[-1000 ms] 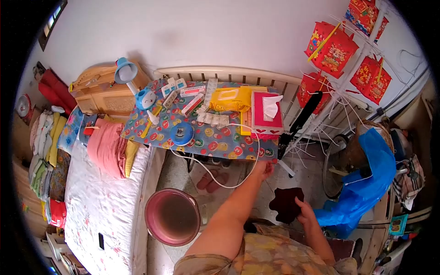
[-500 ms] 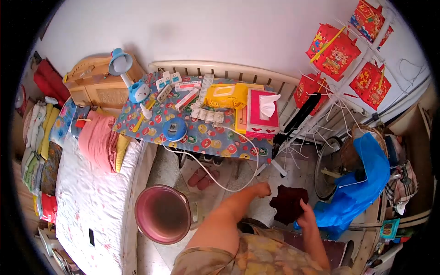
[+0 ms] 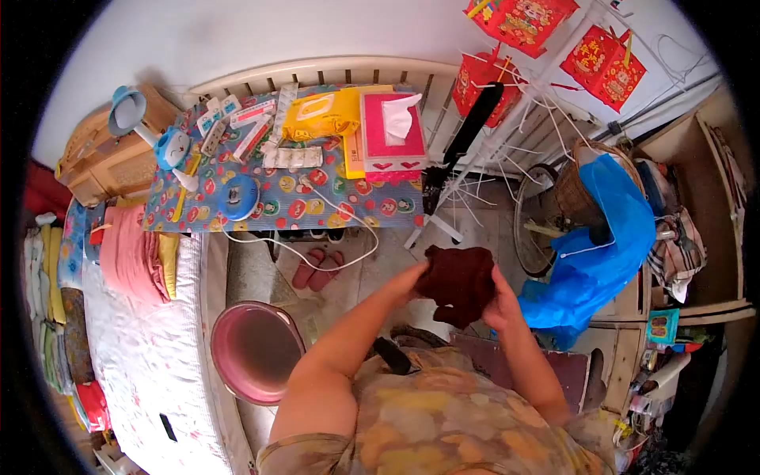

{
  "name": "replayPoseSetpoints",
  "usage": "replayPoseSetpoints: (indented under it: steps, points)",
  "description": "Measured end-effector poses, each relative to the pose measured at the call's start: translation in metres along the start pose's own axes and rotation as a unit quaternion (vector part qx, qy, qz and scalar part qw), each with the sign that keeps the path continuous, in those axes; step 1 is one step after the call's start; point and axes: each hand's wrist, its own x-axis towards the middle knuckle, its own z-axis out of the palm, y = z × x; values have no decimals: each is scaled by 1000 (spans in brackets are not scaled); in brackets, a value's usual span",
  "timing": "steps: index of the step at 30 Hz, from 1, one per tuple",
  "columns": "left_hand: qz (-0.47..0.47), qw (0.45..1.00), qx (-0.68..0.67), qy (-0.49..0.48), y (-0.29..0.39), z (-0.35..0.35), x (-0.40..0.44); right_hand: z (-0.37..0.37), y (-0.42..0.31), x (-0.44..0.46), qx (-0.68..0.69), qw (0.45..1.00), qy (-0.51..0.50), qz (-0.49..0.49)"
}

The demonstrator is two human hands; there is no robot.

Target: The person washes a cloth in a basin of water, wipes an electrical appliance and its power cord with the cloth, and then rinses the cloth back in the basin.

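Note:
A dark maroon cloth [image 3: 459,285] with an uneven edge is spread out between my hands above the floor. My left hand [image 3: 409,283] grips its left side, with the fingers partly hidden behind the fabric. On the opposite side my right hand [image 3: 502,301] is closed on the cloth's right edge. A pink bucket [image 3: 219,348] holding murky water stands on the floor to the left of my left arm. To the right of my right hand hangs a crumpled blue plastic sheet [image 3: 609,237].
A table with a patterned cloth [image 3: 289,202] carries a pink tissue box [image 3: 380,142], yellow wipes pack [image 3: 321,115] and blue lamp [image 3: 170,149]. A white cable [image 3: 352,253] loops below its edge. The bed [image 3: 142,356] lies left; a white rack with red lanterns [image 3: 606,67] stands right.
My left hand has come to the cloth and taken hold of its left side. The cloth is now raised and stretched between both hands. The view has shifted to the right.

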Motion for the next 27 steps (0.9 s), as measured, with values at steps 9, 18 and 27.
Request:
replayPoseSetpoints:
  steps: [9,18,27]
  points:
    - [152,972,-182,4,20,12,-80,50,7,24,-62,990,-100,75]
    - [310,929,-123,162,10,12,-130,74,28,62,-213,954,-173,123]
    - [414,835,-280,229,-39,19,-162,68,91,89,-289,894,-235,248]
